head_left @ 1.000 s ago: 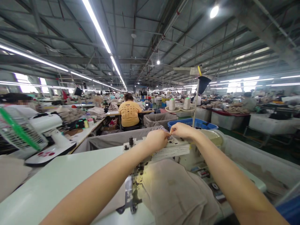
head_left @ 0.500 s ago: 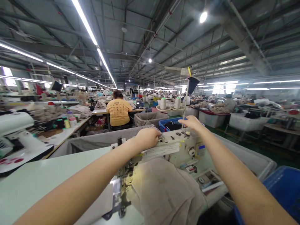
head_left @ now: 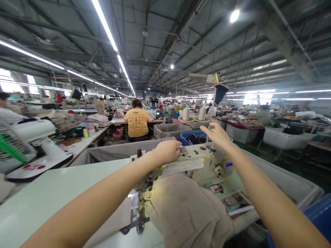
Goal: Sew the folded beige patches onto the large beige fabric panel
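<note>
My left hand (head_left: 168,150) reaches to the back of a pale sewing machine (head_left: 190,160), its fingers closed beside a small round metal disc (head_left: 183,150) on the machine's top. What those fingertips hold, if anything, is hidden. Farther right, my right hand (head_left: 218,135) is raised near the thread stand's upright pole (head_left: 213,106), thumb and fingers apart with nothing visible in them. Two thread cones (head_left: 194,114) stand behind on the stand. Beige fabric (head_left: 191,206) lies bunched in front of the machine, under its lit needle area, and a flat beige piece (head_left: 117,218) is left of it.
A grey cloth-lined bin (head_left: 111,153) runs behind the pale green table (head_left: 77,187). Beyond the machine is a blue basket (head_left: 184,137). To the left stands a white fan (head_left: 38,144). A person in a yellow shirt (head_left: 137,122) sits ahead, facing away.
The view has turned a little left, so the scene sits farther right. My right hand's fingers have spread from a pinch by the pole; my left hand stays at the machine's top.
</note>
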Available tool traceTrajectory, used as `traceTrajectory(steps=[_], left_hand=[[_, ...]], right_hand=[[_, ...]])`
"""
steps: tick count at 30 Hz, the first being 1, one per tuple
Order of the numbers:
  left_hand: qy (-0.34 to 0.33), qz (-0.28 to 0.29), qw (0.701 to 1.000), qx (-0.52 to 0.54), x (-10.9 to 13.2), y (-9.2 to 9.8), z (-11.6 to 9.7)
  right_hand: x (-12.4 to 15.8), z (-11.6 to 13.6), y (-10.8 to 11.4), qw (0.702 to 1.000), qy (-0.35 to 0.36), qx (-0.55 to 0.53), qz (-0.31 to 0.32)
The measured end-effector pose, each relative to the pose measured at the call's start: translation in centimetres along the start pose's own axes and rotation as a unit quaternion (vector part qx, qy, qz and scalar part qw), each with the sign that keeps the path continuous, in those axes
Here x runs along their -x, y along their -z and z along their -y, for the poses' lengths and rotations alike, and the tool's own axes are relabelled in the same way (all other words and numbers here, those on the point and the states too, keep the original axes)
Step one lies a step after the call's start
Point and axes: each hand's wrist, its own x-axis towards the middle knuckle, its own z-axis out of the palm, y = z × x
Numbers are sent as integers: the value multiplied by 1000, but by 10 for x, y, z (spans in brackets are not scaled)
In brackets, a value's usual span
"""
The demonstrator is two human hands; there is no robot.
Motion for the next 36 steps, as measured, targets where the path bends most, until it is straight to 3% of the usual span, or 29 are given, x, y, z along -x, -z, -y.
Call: traceTrajectory(steps=[5,8,11,19,22,24,26,30,32,36], left_hand=[[41,-5,999,0,4,-3,-1],[55,-8,998,-1,5,-4,0],[57,-9,998,3,6,-6,0],[51,-23,998,42,3,-4,-1],[42,-34,996,69,13,1,-4],[22,-30,989,140,30,0,-7],[9,3,958,288,56,-7,-11],[53,104,802,586,115,-35,-19],[82,105,738,662,139,-49,-21],[153,114,644,741,173,-71,-21]], right_hand=[[62,15,-19,995,56,57,52],[86,27,-33,963,228,126,62],[91,35,-42,927,321,189,46],[82,44,-50,907,338,246,58],[83,40,-46,934,299,192,28],[89,36,-39,960,252,118,1],[104,31,-30,974,223,27,4],[157,27,-22,941,285,-126,128],[189,29,-27,921,315,-142,179],[241,35,-55,902,332,-168,217]])
